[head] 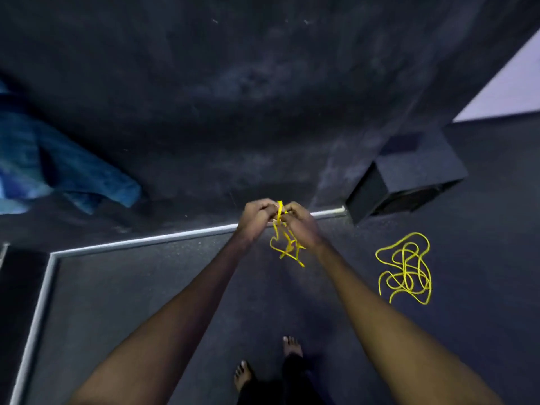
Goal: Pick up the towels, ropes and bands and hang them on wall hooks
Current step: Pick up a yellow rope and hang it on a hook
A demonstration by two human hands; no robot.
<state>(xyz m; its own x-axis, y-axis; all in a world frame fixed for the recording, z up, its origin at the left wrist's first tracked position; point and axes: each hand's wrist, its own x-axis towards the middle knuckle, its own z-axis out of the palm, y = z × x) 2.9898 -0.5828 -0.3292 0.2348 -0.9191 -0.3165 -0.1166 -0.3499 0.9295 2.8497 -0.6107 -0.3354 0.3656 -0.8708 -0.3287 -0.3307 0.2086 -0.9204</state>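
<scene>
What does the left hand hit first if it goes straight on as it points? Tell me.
Past the thin yellow band it pinches, the left hand would meet the right hand almost at once. Beyond them, probably the dark wall, though depth is unclear.

No readable txt, labels, brand names, nos. or signs anywhere in view.
</scene>
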